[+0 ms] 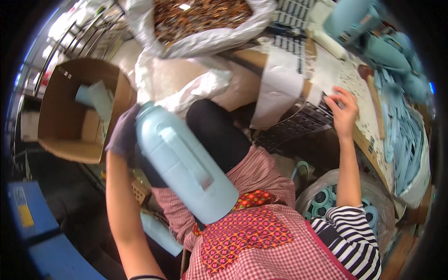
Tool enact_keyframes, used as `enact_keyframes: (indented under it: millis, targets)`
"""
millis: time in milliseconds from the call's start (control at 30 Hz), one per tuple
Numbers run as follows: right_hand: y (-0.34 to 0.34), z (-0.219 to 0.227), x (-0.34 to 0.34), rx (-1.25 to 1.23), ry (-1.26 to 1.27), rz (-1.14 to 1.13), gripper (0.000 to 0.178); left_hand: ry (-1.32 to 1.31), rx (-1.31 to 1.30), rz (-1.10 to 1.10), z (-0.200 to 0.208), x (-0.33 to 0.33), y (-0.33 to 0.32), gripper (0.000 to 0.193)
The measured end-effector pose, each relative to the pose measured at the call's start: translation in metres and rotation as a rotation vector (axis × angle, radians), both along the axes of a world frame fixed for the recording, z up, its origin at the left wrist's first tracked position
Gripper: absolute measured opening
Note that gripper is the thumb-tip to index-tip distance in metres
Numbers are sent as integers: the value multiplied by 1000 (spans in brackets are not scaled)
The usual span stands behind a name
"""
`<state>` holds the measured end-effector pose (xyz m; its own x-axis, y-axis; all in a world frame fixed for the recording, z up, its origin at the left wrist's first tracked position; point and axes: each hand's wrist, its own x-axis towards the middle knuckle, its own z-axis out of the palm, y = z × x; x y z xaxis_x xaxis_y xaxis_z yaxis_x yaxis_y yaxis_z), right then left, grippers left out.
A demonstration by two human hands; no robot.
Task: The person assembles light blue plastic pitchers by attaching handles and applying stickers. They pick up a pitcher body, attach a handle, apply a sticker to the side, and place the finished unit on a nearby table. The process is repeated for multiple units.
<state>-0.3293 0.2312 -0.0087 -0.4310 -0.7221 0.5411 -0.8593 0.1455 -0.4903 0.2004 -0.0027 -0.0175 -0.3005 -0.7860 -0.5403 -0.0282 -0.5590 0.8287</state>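
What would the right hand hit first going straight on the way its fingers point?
Right hand: most likely the small black piece just ahead of it, which it may already be touching. Depth is unclear from this one view.

On the far side, a white sack [224, 39] holds copper-brown pieces [198, 18]; a cardboard box [60, 105] stands open at left. At right, a wooden-handled tool [375, 105] lies beside light-blue strips [399, 137].

Wire rack [74, 33]: white glare around its bars, washed out
Table [353, 78]: brightly lit
Lower left: deep shadow
Left hand [123, 131]: smeared by blur
Bottle [184, 161]: soft pale sheen near shoulder
Rim: black, straight edges bent
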Motion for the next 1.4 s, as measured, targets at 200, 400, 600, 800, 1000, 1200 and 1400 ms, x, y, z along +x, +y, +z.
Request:
enact_keyframes:
  millis: [200, 400, 600, 800, 1000, 1200, 1400]
  targets:
    - [12, 18, 195, 446, -586, 869, 8, 156, 132, 86, -55, -9, -5, 35]
    - [8, -14, 270, 860, -1175, 964, 15, 249, 127, 146, -65, -21, -4, 29]
    - [9, -9, 282, 859, -1006, 928, 17, 258, 141, 158, -73, -12, -6, 33]
    - [15, -5, 294, 736, -848, 876, 18, 229, 133, 184, -66, -17, -2, 31]
    - [18, -35, 275, 415, -340, 740, 85, 89, 47, 87, -67, -7, -13, 37]
    - [45, -69, 264, 125, -499, 665, 86, -139, 13, -7, -9, 8, 3, 43]
    - [219, -116, 115, 31, -721, -343, 14, 171, -224, 91, 24, 20, 59, 46]
